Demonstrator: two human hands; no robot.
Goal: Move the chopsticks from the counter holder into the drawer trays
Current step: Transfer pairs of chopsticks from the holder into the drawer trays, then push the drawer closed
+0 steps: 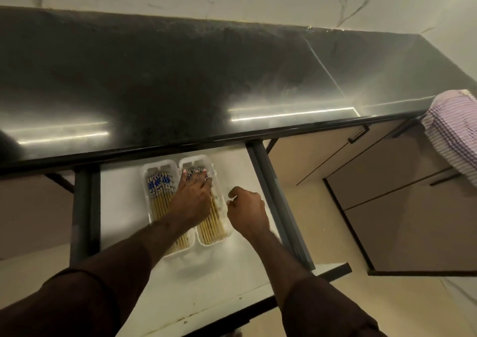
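Drawer (124, 207) with two trays (178, 165)

Dim, hazy; countertop (180, 78) glare

Two white trays sitting side by side, touching, on the white floor of the open drawer (124, 202), long axes running front to back. Left tray (148, 194) holding bamboo chopsticks (160, 197) lying flat and parallel, blue-and-white patterned ends pointing toward the counter. Right tray (224, 223) holding a matching bundle (213, 223), same orientation, far ends partly hidden. Both trays looking fairly full.
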